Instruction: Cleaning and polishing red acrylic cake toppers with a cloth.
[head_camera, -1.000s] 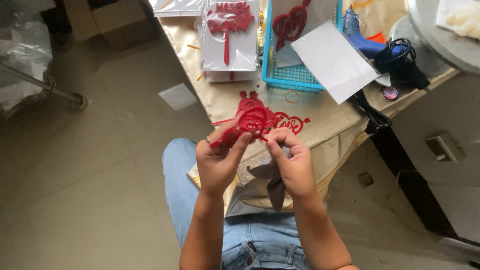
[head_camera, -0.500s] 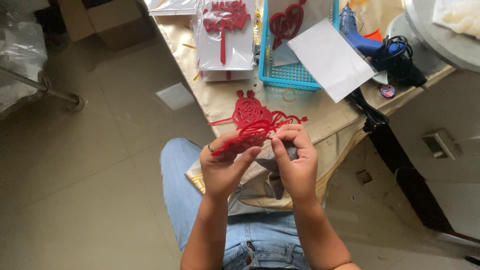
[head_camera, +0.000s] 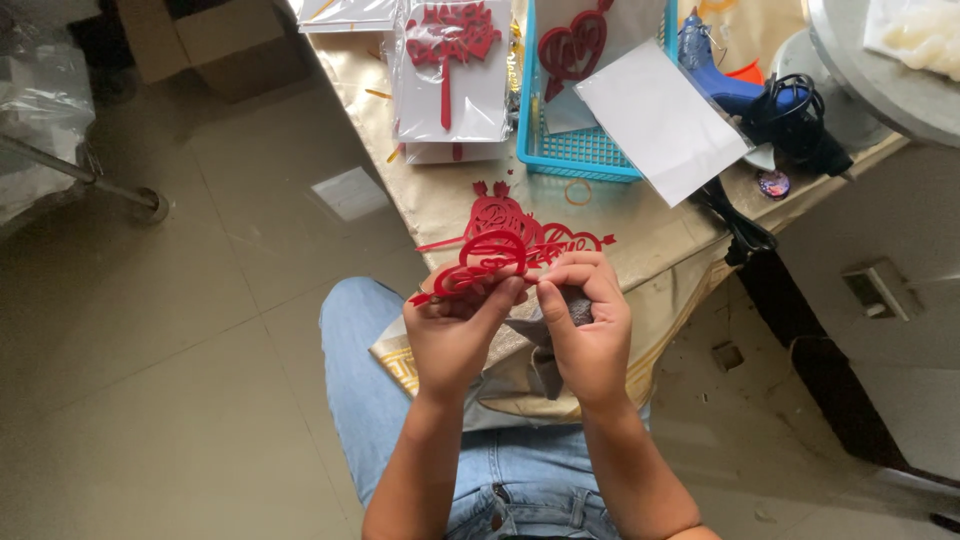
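The person sat at the edge of the worktop (head_camera: 660, 250), draped in a gold cloth, with both hands raised over the lap so the work sat close under the eyes. The left hand (head_camera: 455, 335) pinched a red cut-out cake topper (head_camera: 490, 262) by its lower edge, fingers closed on it, and held it flat and tilted, its thin stick pointing off to the left. The right hand (head_camera: 590, 335) was curled shut around a grey cloth (head_camera: 545, 345), whose loose end hung below the palm; thumb and forefinger met the topper just beside the left fingertips, a grip suited to rubbing or picking at the surface.

Directly behind, more red toppers (head_camera: 525, 228) lay in a loose pile on the worktop's near edge, within easy reach. Farther back stood a stack of toppers packed in clear bags on white cards (head_camera: 450, 70), a blue plastic basket (head_camera: 580, 160) holding a red heart-shaped topper (head_camera: 572, 48), a white sheet (head_camera: 660, 120) leaning over the basket's rim, and a blue glue gun (head_camera: 715, 75) with its black cable (head_camera: 795, 120).
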